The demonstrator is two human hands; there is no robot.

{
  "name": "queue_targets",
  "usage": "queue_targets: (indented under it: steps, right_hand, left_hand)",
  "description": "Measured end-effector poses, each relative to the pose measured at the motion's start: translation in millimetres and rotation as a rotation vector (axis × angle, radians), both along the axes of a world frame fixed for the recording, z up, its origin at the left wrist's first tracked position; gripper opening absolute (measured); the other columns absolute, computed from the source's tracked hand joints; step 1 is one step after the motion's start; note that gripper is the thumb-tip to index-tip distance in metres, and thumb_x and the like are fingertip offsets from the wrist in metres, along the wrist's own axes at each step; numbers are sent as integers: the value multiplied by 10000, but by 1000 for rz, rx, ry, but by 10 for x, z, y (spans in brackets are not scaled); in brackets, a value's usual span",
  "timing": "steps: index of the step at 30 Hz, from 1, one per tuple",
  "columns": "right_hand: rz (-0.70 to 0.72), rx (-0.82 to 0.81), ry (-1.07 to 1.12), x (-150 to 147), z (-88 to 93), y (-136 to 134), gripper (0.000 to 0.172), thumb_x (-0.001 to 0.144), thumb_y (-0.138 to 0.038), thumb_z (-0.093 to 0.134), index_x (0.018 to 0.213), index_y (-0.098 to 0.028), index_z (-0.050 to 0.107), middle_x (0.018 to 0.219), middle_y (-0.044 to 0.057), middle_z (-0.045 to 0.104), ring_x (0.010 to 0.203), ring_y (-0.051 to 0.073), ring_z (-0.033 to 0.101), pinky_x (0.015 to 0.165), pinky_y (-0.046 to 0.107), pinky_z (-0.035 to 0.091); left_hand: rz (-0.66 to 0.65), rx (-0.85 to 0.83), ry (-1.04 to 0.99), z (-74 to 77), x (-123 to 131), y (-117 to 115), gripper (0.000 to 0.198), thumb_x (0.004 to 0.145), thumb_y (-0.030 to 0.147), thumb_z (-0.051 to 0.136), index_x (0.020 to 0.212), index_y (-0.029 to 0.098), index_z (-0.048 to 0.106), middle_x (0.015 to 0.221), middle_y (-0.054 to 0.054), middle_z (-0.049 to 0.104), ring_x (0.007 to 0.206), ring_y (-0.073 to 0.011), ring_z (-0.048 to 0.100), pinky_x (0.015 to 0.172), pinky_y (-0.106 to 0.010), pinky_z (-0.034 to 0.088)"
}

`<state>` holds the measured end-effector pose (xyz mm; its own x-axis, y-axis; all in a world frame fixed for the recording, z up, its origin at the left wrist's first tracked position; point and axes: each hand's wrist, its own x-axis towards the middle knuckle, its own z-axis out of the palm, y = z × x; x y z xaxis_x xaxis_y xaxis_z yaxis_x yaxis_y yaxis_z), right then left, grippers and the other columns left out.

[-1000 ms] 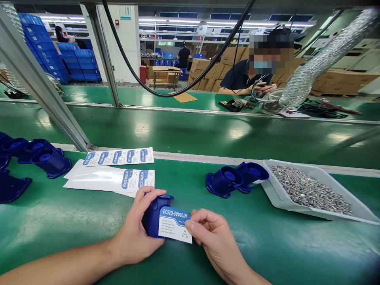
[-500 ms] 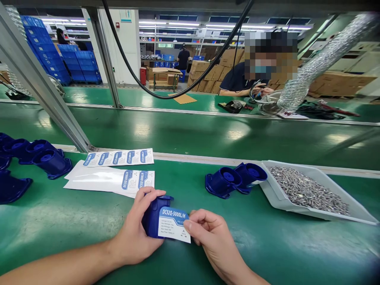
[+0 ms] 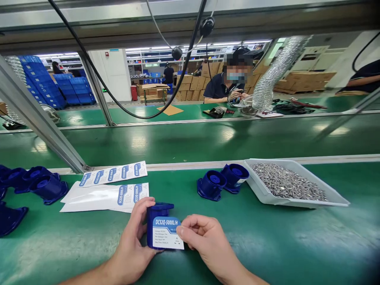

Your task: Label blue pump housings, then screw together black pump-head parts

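My left hand (image 3: 135, 241) is closed round a dark blue plastic housing (image 3: 160, 208), gripping it by its left side. Across the front of the housing lies a white and blue sticker label (image 3: 168, 234) printed DC52Q-5000L/H. The label's right end sticks out past the housing, pinched between thumb and forefinger of my right hand (image 3: 204, 241). Whether the label's left part is pressed down fully, I cannot tell. Behind my left hand lie sheets of the same labels (image 3: 103, 198), one strip (image 3: 113, 174) above the others.
Two blue housings (image 3: 212, 184) stand right of centre beside a white tray (image 3: 258, 192) of small metal screws. More blue housings (image 3: 47, 188) stand at the left. A metal post (image 3: 56, 126) rises there. A co-worker (image 3: 219, 89) sits across the bench.
My view has tilted up and shifted right. The label's free end sits closer to the housing, and my right hand has moved nearer to it.
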<state>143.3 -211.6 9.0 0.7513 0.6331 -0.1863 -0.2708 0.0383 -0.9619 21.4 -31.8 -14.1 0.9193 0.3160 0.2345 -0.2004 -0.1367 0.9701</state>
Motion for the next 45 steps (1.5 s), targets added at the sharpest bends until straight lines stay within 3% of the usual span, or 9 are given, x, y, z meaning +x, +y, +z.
queue_targets:
  steps: [5,8,12,14,16,25,35,40,45]
  right_hand:
    - [2,-22,-148,38,-73,-9,360,744,-522,943,690,-188,820,621,54,721,537,151,580,539,274,453]
    - [-98,-49,-258,122,-106,-10,427,777,-592,894,671,-189,802,610,68,720,530,178,616,530,300,490]
    - [-127,-17,-276,146,-66,2,530,790,-560,884,1166,-208,766,1088,141,812,982,300,769,825,406,629]
    - [-21,-9,-258,86,-39,16,724,790,-508,885,1400,-221,623,1326,171,743,1215,335,717,1007,485,592]
    - [73,-27,-252,7,-23,35,809,788,-468,883,1479,-224,540,1415,183,693,1320,347,661,1107,532,529]
    - [127,-77,-175,-90,37,93,676,752,-405,846,1351,-199,611,1207,132,782,1114,339,737,1016,518,560]
    - [158,-196,-321,-172,34,56,929,639,-281,915,1473,-282,505,1361,104,675,1218,337,683,1015,497,578]
    - [123,-140,-208,-152,85,62,847,590,-284,971,1345,-257,587,1233,88,764,1145,328,728,955,465,593]
    - [121,-45,-118,-50,108,76,595,661,-399,966,1139,-219,658,1049,82,834,992,294,784,916,436,589]
  left_hand:
    - [22,32,-7,-10,9,11,733,897,448,878,1491,380,454,1593,-120,398,1526,-362,448,1132,-463,576]
    - [88,88,-4,-37,21,14,731,883,471,880,1481,339,481,1561,-131,417,1498,-357,474,1149,-473,560]
    - [132,227,-37,-52,22,-8,674,871,360,889,1456,333,555,1528,-132,439,1454,-353,522,1139,-458,562]
    - [107,321,-73,-35,17,-25,652,881,265,858,1459,349,571,1510,-124,452,1427,-346,550,1143,-464,559]
    - [85,397,-100,-8,10,-41,663,879,187,825,1465,365,571,1490,-116,459,1407,-338,562,1145,-469,558]
    - [57,592,-216,15,-3,-100,684,909,57,693,1499,372,550,1488,-123,434,1424,-337,498,1193,-540,490]
    - [17,365,-116,103,24,-57,761,789,22,674,1449,392,586,1435,-96,472,1390,-320,560,1084,-451,606]
    - [23,464,-161,76,10,-62,696,863,80,749,1468,374,573,1464,-113,459,1395,-331,554,1105,-478,592]
    - [33,584,-259,45,-19,-82,632,946,87,709,1499,355,559,1497,-129,454,1439,-329,498,1168,-520,520]
